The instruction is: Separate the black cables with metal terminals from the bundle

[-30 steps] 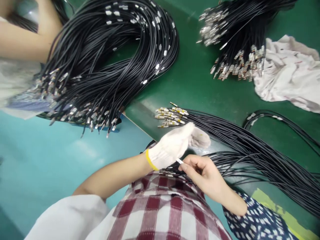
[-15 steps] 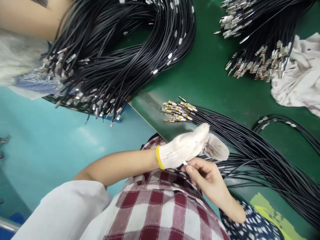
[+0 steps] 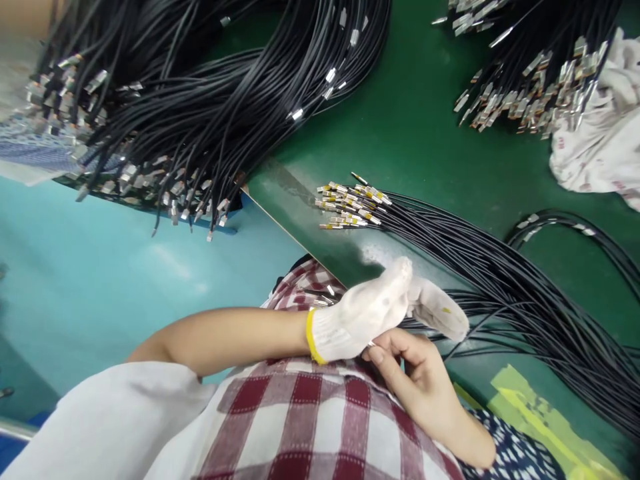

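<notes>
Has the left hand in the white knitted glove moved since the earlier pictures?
Yes: judged against the yellow-marked metal cable ends lying on the green table, the white-gloved left hand has moved away, toward the red-and-white checked garment.

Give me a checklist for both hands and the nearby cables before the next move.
1. Right hand pinching the silvery tip: ok.
2. Right hand gloved: not ok, bare.
3. Left hand gloved: ok, white glove with yellow cuff.
4. Left hand's grip: cannot tell, inner side hidden.
5. Yellow-marked cable ends together on the green table: ok.
6. White cloth apart from those ends: ok.
</notes>
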The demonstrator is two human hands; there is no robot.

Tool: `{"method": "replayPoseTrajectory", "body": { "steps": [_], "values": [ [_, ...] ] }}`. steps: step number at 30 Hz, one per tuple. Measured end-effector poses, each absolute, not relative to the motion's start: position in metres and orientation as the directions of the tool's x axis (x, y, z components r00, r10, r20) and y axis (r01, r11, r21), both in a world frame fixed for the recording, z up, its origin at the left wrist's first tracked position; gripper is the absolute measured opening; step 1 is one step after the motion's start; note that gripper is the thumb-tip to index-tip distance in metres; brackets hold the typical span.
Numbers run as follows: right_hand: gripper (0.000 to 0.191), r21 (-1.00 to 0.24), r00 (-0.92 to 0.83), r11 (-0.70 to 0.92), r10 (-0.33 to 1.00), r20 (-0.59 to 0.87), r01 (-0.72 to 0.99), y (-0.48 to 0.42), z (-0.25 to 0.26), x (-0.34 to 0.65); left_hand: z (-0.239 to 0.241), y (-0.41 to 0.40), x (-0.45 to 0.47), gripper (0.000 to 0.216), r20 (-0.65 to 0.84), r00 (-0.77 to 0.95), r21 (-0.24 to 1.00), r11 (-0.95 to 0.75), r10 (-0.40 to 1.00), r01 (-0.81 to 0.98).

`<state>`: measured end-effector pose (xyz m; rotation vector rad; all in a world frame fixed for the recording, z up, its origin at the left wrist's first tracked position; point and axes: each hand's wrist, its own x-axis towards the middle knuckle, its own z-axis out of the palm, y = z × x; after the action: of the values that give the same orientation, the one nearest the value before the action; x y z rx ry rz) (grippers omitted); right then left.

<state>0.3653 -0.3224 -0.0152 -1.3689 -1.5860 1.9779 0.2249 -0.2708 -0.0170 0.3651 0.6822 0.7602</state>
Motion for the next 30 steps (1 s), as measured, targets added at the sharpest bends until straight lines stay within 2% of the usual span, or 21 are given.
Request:
{"method": "replayPoseTrajectory", "body": {
  "steps": [3,7,13,20,23,26,28,30],
  "values": [
    [0.037,-0.873,-0.51,-0.361,0.709,-0.486,0.329,-0.327,-0.015,0.366,-0.02,-0.273,0.228,0.07,-0.299,0.609,0.478,0.667,0.735,-0.571],
    [0.035,-0.881,-0.502,-0.341,0.727,-0.468,0.328,-0.33,-0.017,0.366,-0.028,-0.274,0.232,0.074,-0.254,0.621,0.488,0.652,0.742,-0.58],
    [0.035,-0.88,-0.507,-0.348,0.721,-0.472,0.323,-0.332,-0.02,0.367,-0.03,-0.275,0.232,0.076,-0.276,0.627,0.519,0.662,0.728,-0.54],
    [0.038,-0.881,-0.489,-0.347,0.736,-0.468,0.321,-0.329,-0.021,0.362,-0.037,-0.276,0.235,0.076,-0.339,0.585,0.483,0.67,0.737,-0.564],
    [0.037,-0.888,-0.512,-0.357,0.726,-0.458,0.288,-0.32,-0.02,0.359,-0.034,-0.266,0.23,0.071,-0.396,0.549,0.503,0.674,0.736,-0.541],
    [0.03,-0.916,-0.505,-0.277,0.769,-0.392,0.289,-0.307,-0.017,0.36,-0.025,-0.255,0.215,0.061,-0.466,0.505,0.509,0.687,0.727,-0.518],
    [0.027,-0.935,-0.45,-0.188,0.836,-0.313,0.302,-0.298,-0.015,0.364,-0.019,-0.25,0.202,0.049,-0.452,0.439,0.608,0.628,0.777,-0.485],
    [0.026,-0.941,-0.405,-0.123,0.88,-0.25,0.314,-0.291,-0.013,0.367,-0.015,-0.248,0.19,0.033,-0.404,0.325,0.791,0.505,0.855,-0.345]
  ]
}}
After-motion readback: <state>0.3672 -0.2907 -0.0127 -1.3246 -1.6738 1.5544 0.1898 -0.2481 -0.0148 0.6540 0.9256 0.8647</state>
